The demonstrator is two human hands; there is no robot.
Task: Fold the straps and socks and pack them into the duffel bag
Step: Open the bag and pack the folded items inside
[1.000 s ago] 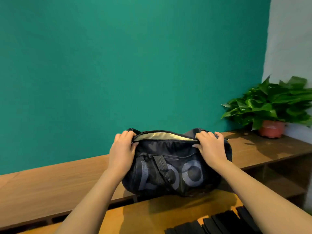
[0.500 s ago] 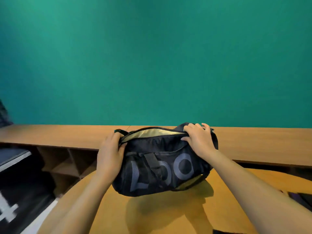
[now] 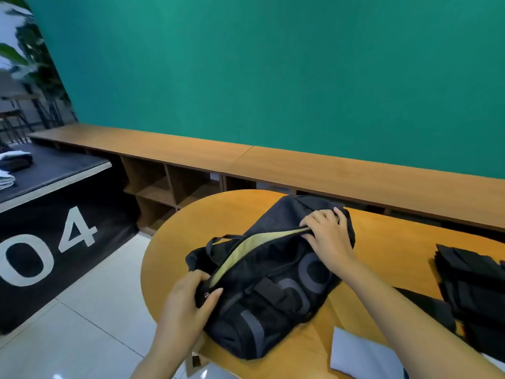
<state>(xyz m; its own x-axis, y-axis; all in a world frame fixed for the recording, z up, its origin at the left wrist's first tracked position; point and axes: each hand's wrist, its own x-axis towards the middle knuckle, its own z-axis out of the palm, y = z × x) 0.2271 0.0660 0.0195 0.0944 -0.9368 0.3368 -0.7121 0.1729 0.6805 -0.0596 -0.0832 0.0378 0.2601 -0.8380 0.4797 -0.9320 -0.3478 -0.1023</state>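
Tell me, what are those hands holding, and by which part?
Both hold the black duffel bag. The left hand grips its near end beside the zip opening; the right hand grips the opening's far end.

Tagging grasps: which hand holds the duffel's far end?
The right hand, gripping the duffel bag at its far end; the left hand grips the near end, closest to the camera.
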